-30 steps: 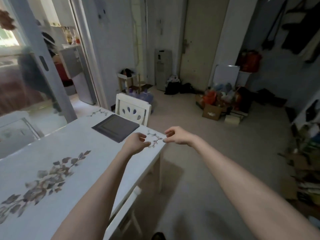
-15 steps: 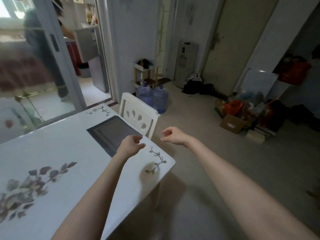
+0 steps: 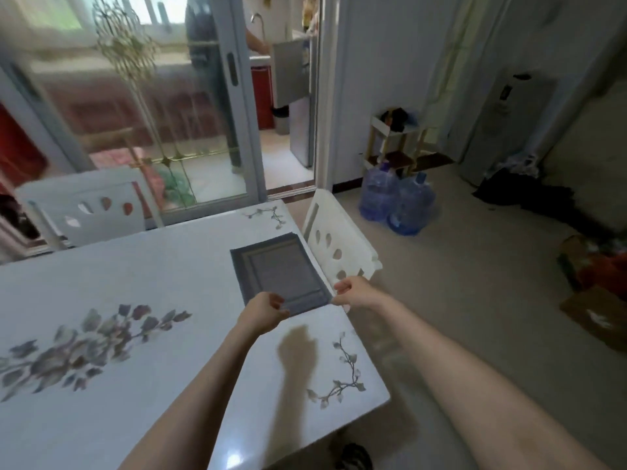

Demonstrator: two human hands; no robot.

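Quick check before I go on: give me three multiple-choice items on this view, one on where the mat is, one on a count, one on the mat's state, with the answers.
1. Where is the mat?
A. On the floor.
B. On the table, at its edge next to a chair.
C. On a chair seat.

2. How many blue jugs stand on the floor?
A. One.
B. Four.
C. Two.

3. How does the mat lie?
A. Flat.
B. Rolled up.
C. Draped over a chair back.

Answers:
1 B: it lies on the tabletop, right beside the chair back.
2 C: two jugs stand side by side below the small shelf.
3 A: its bordered face shows, spread out on the tabletop.
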